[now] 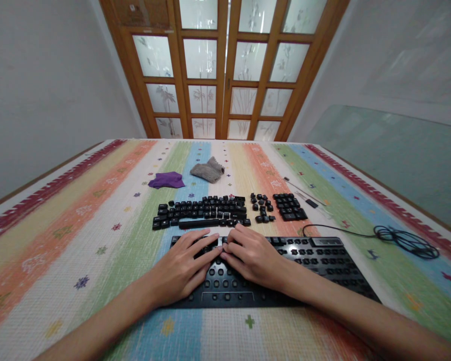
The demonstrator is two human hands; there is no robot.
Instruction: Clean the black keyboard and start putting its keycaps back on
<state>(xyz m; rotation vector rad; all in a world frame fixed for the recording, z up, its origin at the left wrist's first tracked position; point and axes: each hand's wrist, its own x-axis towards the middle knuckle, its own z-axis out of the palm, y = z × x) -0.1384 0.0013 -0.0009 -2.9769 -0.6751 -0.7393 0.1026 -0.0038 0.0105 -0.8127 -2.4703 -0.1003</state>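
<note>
A black keyboard (pixel 229 296) with its keycaps off lies before me, its bare key posts showing. My left hand (pixel 184 263) rests on its left half, fingers stretched out and apart, fingertips close to my right hand. Over the keyboard's middle, my right hand (pixel 250 253) has its fingers curled and pressed together near the upper rows. Whatever is between those fingers, if anything, is hidden. Just behind the keyboard, loose black keycaps (pixel 206 208) lie in rows, with a smaller group (pixel 262 206) and a number-pad block (pixel 290 206) to their right.
A purple cloth (pixel 167 180) and a grey cloth (pixel 208 170) lie farther back on the striped tablecloth (pixel 108 250). The coiled cable (pixel 406 241) is at the right. A thin stick (pixel 304 190) and a small black piece (pixel 311 203) lie beside the number-pad keycaps.
</note>
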